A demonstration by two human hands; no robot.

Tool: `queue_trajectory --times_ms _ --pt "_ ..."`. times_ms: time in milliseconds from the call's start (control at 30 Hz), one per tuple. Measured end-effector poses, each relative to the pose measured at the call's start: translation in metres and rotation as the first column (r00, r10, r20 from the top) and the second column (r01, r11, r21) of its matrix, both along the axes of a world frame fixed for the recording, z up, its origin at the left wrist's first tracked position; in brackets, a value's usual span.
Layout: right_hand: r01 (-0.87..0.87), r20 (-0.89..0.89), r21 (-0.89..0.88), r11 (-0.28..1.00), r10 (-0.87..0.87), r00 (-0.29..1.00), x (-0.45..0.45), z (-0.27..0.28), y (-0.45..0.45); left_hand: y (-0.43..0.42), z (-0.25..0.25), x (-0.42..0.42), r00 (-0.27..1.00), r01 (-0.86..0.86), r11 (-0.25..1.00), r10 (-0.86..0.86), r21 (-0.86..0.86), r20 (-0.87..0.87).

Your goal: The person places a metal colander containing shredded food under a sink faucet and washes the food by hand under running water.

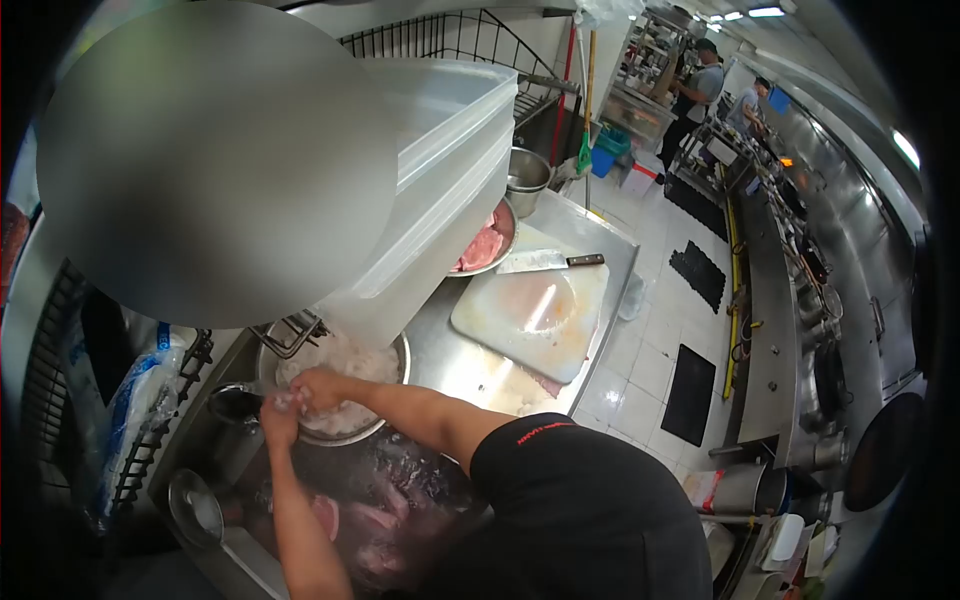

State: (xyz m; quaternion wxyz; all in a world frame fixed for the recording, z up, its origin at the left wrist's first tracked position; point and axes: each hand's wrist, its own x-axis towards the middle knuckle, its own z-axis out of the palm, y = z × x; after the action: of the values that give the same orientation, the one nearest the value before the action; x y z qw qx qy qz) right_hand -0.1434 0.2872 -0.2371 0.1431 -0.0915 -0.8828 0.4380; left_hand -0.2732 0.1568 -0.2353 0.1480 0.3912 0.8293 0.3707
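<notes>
My right hand [320,391] and my left hand [281,416] come together over the near left rim of a metal bowl [402,368]. Pale, wet-looking pieces [345,358] fill much of the bowl; their kind is unclear. Both hands look closed, with a small whitish bit between them that I cannot make out. Below my forearms lies a dark, wet sink basin [440,475] holding pinkish meat pieces [375,512], partly blurred by haze. A metal ladle-like cup [236,402] is just left of my left hand.
A cleaver [545,262] lies on a white cutting board [500,315]. Behind it, a bowl of raw meat [482,250] stands beside stacked translucent tubs [450,170]. A wire rack [205,350] borders the left. Two people work farther back, near the stove line [800,250].
</notes>
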Motion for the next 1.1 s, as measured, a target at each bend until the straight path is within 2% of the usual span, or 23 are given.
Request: queue_trajectory --times_ms 67,200,267,300,367,400,467,600,667,733,800,833,867,900,933,967,1000,1033,1067,1100 --pt "0.084 -0.096 -0.037 0.996 -0.087 0.992 -0.004 -0.011 -0.002 -0.003 0.032 0.015 0.993 0.094 0.994 -0.089 -0.063 0.08" --pt "0.031 -0.14 -0.076 0.997 -0.042 0.989 -0.009 -0.019 -0.002 -0.002 0.008 0.005 0.993 0.037 0.999 -0.034 -0.032 0.115" --pt "0.095 -0.207 -0.07 0.993 -0.108 0.972 -0.006 -0.011 -0.009 0.001 -0.008 -0.004 0.994 -0.01 0.998 0.017 -0.062 0.106" --pt "0.095 -0.207 -0.071 0.993 -0.108 0.972 -0.002 -0.002 -0.014 0.0 0.003 0.004 0.994 -0.01 0.998 0.017 -0.063 0.105" --pt "0.186 0.092 0.003 0.982 -0.186 0.978 0.0 0.018 -0.023 0.001 0.039 0.027 0.995 -0.05 0.998 0.054 -0.044 0.082" --pt "0.186 0.089 0.002 0.982 -0.186 0.979 -0.002 0.016 -0.024 0.001 0.038 0.026 0.995 -0.05 0.998 0.054 -0.045 0.08" --pt "0.293 -0.019 0.046 0.955 -0.293 0.956 -0.005 0.013 -0.031 0.002 0.033 0.023 0.997 -0.081 0.988 0.08 -0.134 -0.019" --pt "0.281 -0.072 -0.008 0.96 -0.281 0.957 -0.007 0.006 -0.039 0.004 0.022 0.021 0.996 -0.088 0.99 0.084 -0.112 -0.04" --pt "0.368 -0.134 -0.014 0.93 -0.367 0.921 -0.008 -0.001 -0.049 0.006 0.022 0.027 0.98 -0.147 0.984 0.13 -0.104 -0.152" --pt "0.46 -0.158 0.023 0.888 -0.451 0.878 -0.006 0.003 -0.052 0.012 0.006 0.023 0.96 -0.208 0.976 0.189 -0.071 -0.206" --pt "0.441 -0.095 0.08 0.894 -0.433 0.896 -0.011 -0.01 -0.051 0.018 0.029 0.032 0.965 -0.253 0.922 0.218 -0.293 -0.149" --pt "0.409 -0.001 0.193 0.892 -0.416 0.909 -0.01 -0.002 -0.05 0.018 0.029 0.032 0.959 -0.203 0.933 0.128 -0.297 -0.254" --pt "0.391 -0.035 0.278 0.877 -0.397 0.917 -0.007 0.001 -0.051 0.015 0.034 0.037 0.954 -0.279 0.925 0.236 -0.258 -0.185" --pt "0.342 -0.028 0.378 0.86 -0.359 0.933 -0.01 -0.017 -0.043 0.013 0.03 0.035 0.956 -0.251 0.939 0.203 -0.233 -0.213" --pt "0.394 0.015 0.315 0.863 -0.419 0.908 -0.01 -0.012 -0.039 0.011 0.036 0.036 0.966 -0.209 0.939 0.154 -0.274 -0.209" --pt "0.378 -0.084 0.329 0.865 -0.372 0.925 -0.005 -0.006 -0.038 0.009 0.039 0.037 0.969 -0.219 0.944 0.182 -0.246 -0.168" --pt "0.314 -0.159 0.202 0.927 -0.286 0.945 0.001 0.009 -0.039 0.007 0.038 0.035 0.973 -0.221 0.956 0.203 -0.191 -0.111" --pt "0.304 -0.15 0.128 0.944 -0.285 0.947 0.002 0.015 -0.038 0.007 0.035 0.032 0.976 -0.217 0.968 0.212 -0.127 -0.056" --pt "0.304 -0.139 0.052 0.951 -0.294 0.946 0.005 0.016 -0.035 0.004 0.03 0.03 0.969 -0.246 0.959 0.241 -0.141 -0.048" --pt "0.282 -0.128 0.046 0.958 -0.274 0.953 0.01 0.014 -0.025 0.004 0.026 0.027 0.975 -0.22 0.971 0.217 -0.091 -0.046"
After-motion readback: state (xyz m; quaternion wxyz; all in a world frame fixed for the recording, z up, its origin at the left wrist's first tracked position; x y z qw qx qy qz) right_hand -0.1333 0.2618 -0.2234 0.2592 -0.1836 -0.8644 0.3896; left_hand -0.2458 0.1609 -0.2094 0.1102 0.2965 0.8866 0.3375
